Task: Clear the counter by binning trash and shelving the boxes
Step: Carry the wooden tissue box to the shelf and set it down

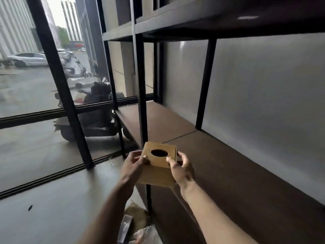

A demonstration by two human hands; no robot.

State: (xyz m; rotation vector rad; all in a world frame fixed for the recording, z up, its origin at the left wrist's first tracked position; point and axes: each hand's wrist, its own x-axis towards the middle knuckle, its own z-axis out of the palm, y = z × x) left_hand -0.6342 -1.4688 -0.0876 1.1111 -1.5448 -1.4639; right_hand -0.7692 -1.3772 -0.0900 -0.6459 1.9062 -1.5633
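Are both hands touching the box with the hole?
Touching. The head view shows the left hand gripping the left side of the box and the right hand gripping its right side, thumbs pressed on top.

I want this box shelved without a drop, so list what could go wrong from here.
1. The box is held at the shelf's front corner, close to the black post; it could knock the post going in.
2. Set down too near the edge, it may tip to the floor.
3. The left hand and right hand grip mostly with fingertips on its sides, so it could slip.
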